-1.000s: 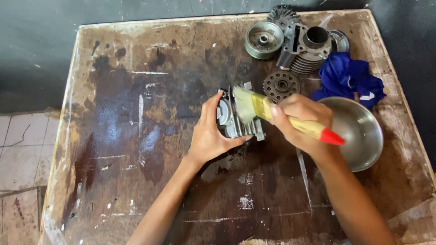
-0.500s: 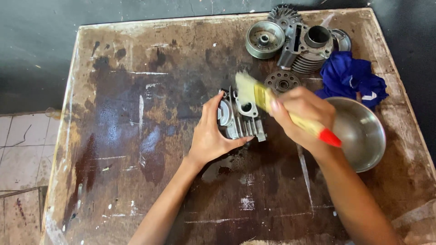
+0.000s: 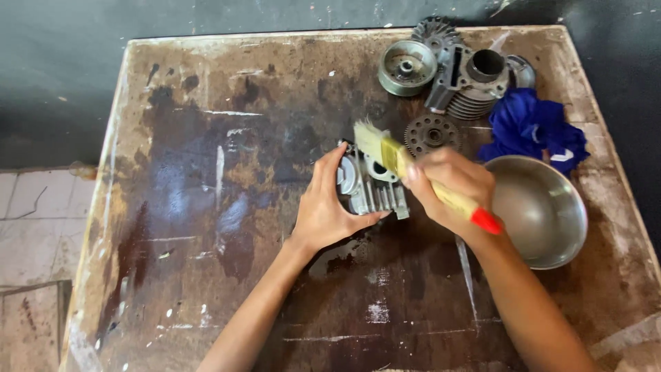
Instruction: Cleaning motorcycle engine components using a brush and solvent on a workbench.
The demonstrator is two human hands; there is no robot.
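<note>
Fingers [image 3: 337, 165] of the left hand [image 3: 323, 207] curl round the finned engine part [image 3: 372, 189], steadying it mid-worktop [image 3: 206, 207]; right hand [image 3: 447, 186] pinches the paintbrush [image 3: 413, 172], bristles over its top. Brushing step, I'd say; next calls for firm strokes between fins, steel bowl [image 3: 540, 210] close by

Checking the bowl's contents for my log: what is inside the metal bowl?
The metal bowl shows only bare, shiny inner wall. Its left part is covered by the right hand and paintbrush.
</note>
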